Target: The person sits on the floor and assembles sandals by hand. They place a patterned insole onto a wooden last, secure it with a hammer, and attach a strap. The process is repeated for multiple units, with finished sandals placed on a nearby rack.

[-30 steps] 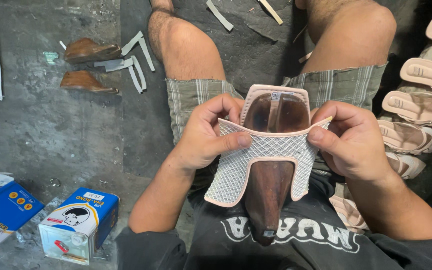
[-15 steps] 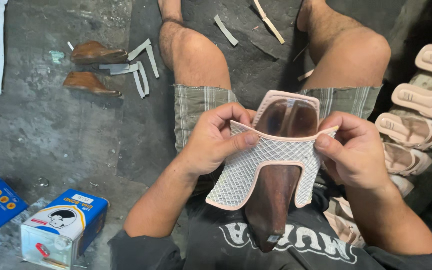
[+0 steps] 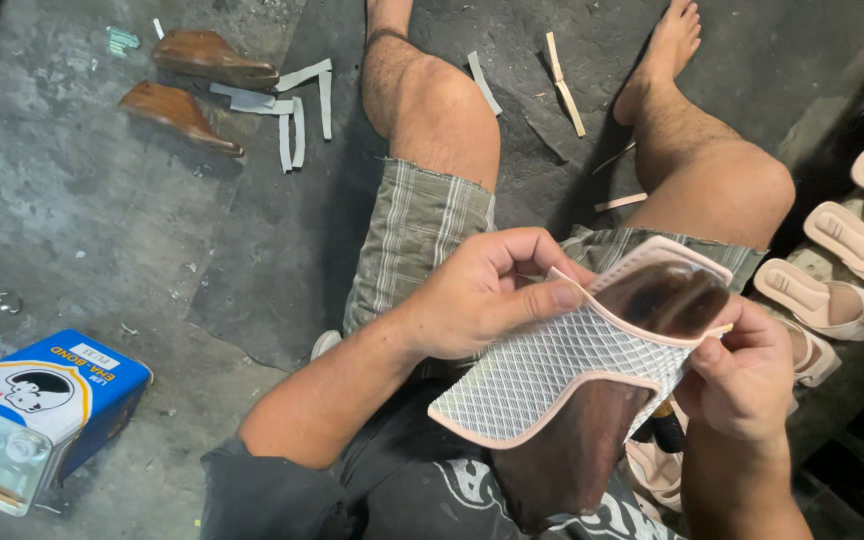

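Note:
I sit on the floor with a dark brown wooden shoe last (image 3: pixel 572 450) in my lap, toe pointing away from me. A white mesh shoe upper (image 3: pixel 552 375) with pale pink edging is draped across it. My left hand (image 3: pixel 487 295) pinches the upper's left edge, thumb on top of the mesh. On the other side, my right hand (image 3: pixel 742 385) grips the right edge against the last. The glossy toe of the last (image 3: pixel 667 295) shows inside a pink rim past the mesh.
Two brown wooden lasts (image 3: pixel 197 80) and grey strips (image 3: pixel 292 105) lie on the concrete floor at top left. A blue and white glue can (image 3: pixel 32 415) stands at lower left. Several pale pink sandals (image 3: pixel 842 270) line the right side. Thin strips (image 3: pixel 564 70) lie between my legs.
The view has shifted and tilted, so the last and upper now sit lower right and look slanted. Both hands keep their hold on the upper's edges.

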